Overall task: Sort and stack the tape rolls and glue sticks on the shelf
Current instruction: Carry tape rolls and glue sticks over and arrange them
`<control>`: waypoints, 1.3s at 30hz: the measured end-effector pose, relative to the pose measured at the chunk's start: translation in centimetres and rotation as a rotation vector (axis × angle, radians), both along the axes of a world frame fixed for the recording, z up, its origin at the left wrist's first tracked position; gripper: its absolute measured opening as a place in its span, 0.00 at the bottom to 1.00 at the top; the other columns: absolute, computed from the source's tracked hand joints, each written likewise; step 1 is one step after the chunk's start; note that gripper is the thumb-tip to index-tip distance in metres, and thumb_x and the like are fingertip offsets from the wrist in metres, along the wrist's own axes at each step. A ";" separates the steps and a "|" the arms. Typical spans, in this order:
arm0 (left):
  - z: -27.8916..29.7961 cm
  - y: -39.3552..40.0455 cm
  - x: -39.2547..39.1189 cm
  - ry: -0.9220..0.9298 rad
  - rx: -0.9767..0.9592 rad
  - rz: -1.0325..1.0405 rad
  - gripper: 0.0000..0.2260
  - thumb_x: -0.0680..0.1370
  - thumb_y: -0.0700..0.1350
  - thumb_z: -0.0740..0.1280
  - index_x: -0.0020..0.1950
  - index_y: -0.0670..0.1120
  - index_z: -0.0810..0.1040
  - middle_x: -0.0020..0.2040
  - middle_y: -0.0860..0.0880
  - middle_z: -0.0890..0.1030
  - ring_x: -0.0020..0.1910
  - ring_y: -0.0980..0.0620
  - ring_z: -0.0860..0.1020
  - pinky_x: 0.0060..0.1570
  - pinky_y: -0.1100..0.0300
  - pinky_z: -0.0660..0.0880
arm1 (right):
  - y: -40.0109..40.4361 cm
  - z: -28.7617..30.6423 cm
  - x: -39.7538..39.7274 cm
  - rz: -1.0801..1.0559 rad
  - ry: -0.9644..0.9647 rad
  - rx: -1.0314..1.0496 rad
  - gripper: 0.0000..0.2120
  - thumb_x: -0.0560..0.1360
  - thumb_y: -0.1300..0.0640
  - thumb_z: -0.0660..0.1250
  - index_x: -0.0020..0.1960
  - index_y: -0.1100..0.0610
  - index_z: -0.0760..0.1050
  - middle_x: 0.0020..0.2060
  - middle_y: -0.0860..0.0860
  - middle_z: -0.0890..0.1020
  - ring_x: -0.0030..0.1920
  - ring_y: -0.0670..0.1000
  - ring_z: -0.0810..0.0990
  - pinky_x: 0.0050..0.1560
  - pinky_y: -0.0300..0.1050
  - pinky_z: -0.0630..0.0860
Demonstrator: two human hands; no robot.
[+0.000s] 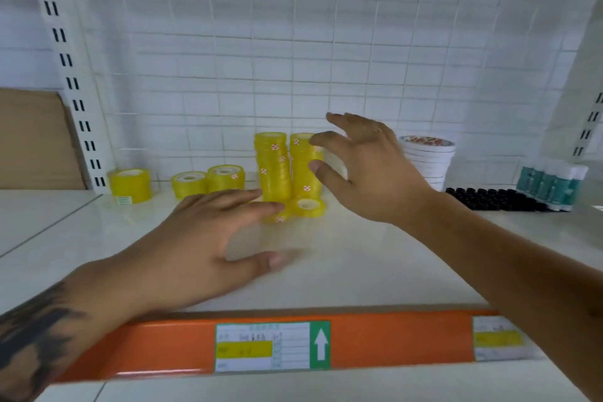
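Two tall stacks of small yellow tape rolls (273, 166) stand side by side at the middle of the white shelf (326, 264). Two loose yellow rolls (308, 206) lie flat in front of them. My right hand (368, 170) hovers open beside the right stack, fingers spread around its top and thumb near its side. My left hand (208, 232) is open and low over the shelf, its fingertips reaching the loose roll at the left stack's foot. Teal and white glue sticks (551, 183) stand at the far right.
Wider yellow tape rolls (130, 185) and two short yellow stacks (208, 183) sit at the left. A white tape stack (425, 157) stands behind my right hand, black caps (489, 199) beside it. A cardboard sheet (36, 140) leans far left. An orange label rail (391, 343) edges the shelf front.
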State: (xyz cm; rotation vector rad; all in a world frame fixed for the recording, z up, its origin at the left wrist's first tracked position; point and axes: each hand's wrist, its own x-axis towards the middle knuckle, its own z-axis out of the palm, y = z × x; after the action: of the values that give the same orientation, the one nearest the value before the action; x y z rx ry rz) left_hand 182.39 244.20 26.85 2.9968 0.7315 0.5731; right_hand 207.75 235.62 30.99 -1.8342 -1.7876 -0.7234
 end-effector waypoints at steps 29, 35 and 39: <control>1.5 24.2 -55.2 -0.087 -0.061 0.867 0.28 0.73 0.73 0.61 0.68 0.61 0.75 0.69 0.52 0.77 0.69 0.46 0.74 0.70 0.45 0.68 | 30.5 -1.7 -49.9 0.447 0.150 -0.696 0.33 0.77 0.30 0.60 0.78 0.38 0.60 0.77 0.45 0.68 0.75 0.47 0.68 0.74 0.46 0.65; 2.2 30.4 -58.4 -0.073 0.036 0.838 0.26 0.76 0.66 0.65 0.72 0.60 0.72 0.67 0.48 0.78 0.67 0.42 0.76 0.67 0.47 0.70 | 37.8 -2.4 -57.8 0.457 0.101 -0.488 0.25 0.79 0.37 0.64 0.74 0.42 0.68 0.69 0.48 0.75 0.68 0.51 0.73 0.67 0.50 0.72; 1.8 33.5 -57.7 -0.100 0.126 0.754 0.18 0.77 0.58 0.68 0.66 0.60 0.76 0.61 0.49 0.80 0.63 0.44 0.77 0.64 0.47 0.70 | 42.7 -2.4 -61.0 0.438 0.100 -0.348 0.23 0.78 0.43 0.66 0.72 0.45 0.70 0.65 0.51 0.77 0.64 0.57 0.76 0.60 0.56 0.76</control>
State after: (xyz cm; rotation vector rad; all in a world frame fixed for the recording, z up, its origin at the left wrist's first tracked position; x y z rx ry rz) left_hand 124.74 277.70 28.64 2.6790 1.8842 0.7828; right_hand 146.77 278.30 28.57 -1.5505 -2.2456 -0.1587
